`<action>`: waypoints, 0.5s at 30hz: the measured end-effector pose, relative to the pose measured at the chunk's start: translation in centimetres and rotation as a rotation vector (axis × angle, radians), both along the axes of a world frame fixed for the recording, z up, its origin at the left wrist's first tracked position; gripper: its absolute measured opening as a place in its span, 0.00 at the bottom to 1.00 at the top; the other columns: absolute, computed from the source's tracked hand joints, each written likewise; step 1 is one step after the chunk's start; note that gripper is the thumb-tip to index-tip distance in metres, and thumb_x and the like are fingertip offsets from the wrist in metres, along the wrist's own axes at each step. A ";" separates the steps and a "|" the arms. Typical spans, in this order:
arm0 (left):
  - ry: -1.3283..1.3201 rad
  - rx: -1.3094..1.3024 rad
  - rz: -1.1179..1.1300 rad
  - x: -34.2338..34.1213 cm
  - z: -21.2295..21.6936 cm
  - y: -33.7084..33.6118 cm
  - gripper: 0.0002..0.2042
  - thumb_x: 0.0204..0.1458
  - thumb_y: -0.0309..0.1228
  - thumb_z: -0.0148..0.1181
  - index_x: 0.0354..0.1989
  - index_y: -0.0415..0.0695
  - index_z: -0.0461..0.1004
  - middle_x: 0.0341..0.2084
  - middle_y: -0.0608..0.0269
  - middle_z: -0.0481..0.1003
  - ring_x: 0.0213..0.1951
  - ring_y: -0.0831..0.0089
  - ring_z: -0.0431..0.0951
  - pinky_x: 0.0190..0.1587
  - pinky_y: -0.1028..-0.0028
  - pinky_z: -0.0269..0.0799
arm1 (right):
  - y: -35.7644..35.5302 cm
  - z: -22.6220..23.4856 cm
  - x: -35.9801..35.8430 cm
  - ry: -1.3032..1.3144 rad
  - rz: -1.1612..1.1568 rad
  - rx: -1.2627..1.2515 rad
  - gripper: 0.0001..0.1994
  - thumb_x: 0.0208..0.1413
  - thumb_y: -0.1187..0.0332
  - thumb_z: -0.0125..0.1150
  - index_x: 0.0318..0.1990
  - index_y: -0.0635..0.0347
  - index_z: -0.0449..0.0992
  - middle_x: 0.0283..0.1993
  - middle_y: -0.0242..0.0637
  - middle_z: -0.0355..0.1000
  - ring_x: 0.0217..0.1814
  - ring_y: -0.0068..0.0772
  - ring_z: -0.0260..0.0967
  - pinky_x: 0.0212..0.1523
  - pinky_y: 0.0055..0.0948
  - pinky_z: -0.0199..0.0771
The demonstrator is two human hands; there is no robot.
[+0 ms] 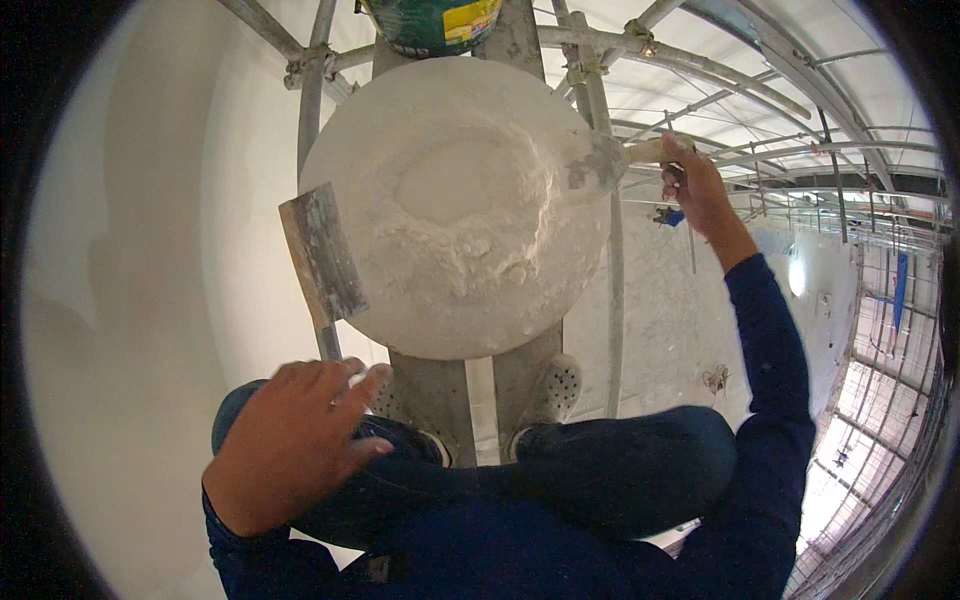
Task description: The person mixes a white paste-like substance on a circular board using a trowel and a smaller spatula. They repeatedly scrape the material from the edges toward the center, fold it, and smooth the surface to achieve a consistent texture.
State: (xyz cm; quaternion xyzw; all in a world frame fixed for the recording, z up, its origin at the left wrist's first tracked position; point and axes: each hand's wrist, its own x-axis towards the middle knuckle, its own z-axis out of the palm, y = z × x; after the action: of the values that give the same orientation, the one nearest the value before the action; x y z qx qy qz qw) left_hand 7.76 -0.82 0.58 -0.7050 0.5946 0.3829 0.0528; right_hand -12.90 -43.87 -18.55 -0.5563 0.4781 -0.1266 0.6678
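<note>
A round board [430, 335] lies on planks between my feet, with a mound of white plaster powder [480, 260] ringed around a smooth pale hollow. My right hand [698, 195] is closed around the handle of a trowel [594, 168], whose plaster-smeared blade is over the board's right edge. My left hand [300, 430] hovers over my left knee, fingers apart, holding nothing. Across the board's left edge rests a flat, wide-bladed scraper [328, 255] with a strip of wood along one side, touched by neither hand.
Beyond the board stands a green bucket [430, 28] with a yellow label. Two planks [430, 385] carry my feet, with a gap between them. Scaffold tubes [313, 110] rise on both sides. A pale wall [150, 250] is at left; the floor [670, 330] lies far below at right.
</note>
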 end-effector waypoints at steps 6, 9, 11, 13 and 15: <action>0.180 -0.161 -0.176 -0.3 0.7 -0.2 0.29 0.52 0.44 0.60 0.59 0.42 0.63 0.51 0.48 0.70 0.53 0.54 0.71 0.57 0.59 0.65 | -5.1 -6.9 -4.3 -0.083 -0.028 0.086 0.21 0.64 0.64 0.45 0.61 0.67 0.60 0.56 0.46 0.65 0.50 0.41 0.70 0.51 0.37 0.75; 0.179 -0.146 -0.212 -0.8 0.6 -0.2 0.30 0.51 0.46 0.60 0.59 0.42 0.62 0.52 0.48 0.69 0.53 0.53 0.70 0.58 0.59 0.65 | -3.4 -10.8 -4.4 -0.125 -0.173 0.061 0.20 0.63 0.63 0.49 0.58 0.66 0.63 0.53 0.44 0.67 0.48 0.40 0.71 0.50 0.36 0.76; 0.209 -0.128 -0.228 -0.9 0.4 -0.1 0.30 0.51 0.46 0.60 0.59 0.42 0.63 0.52 0.48 0.69 0.53 0.53 0.70 0.58 0.59 0.65 | -2.8 -13.4 -4.6 -0.185 -0.265 0.127 0.18 0.62 0.61 0.53 0.53 0.64 0.66 0.49 0.43 0.70 0.45 0.39 0.73 0.46 0.35 0.79; 0.236 -0.108 -0.217 -0.7 0.4 0.6 0.30 0.51 0.47 0.59 0.58 0.42 0.63 0.52 0.48 0.69 0.53 0.53 0.70 0.57 0.59 0.65 | -0.8 -15.0 -1.9 -0.261 -0.209 0.125 0.18 0.61 0.61 0.55 0.52 0.63 0.67 0.47 0.43 0.70 0.44 0.38 0.73 0.44 0.35 0.79; 0.119 -0.087 -0.180 -0.5 0.3 0.5 0.30 0.51 0.46 0.59 0.58 0.42 0.64 0.52 0.48 0.69 0.53 0.52 0.71 0.57 0.59 0.65 | 0.2 -15.6 1.2 -0.344 -0.232 0.150 0.16 0.60 0.61 0.57 0.49 0.64 0.71 0.40 0.43 0.72 0.37 0.37 0.75 0.39 0.34 0.79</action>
State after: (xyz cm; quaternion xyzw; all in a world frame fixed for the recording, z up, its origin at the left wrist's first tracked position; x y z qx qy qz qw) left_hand 7.26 -0.29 0.85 -0.6266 0.6734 0.3917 0.0210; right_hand -11.72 -43.70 -34.14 -0.4164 0.4259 -0.2596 0.7602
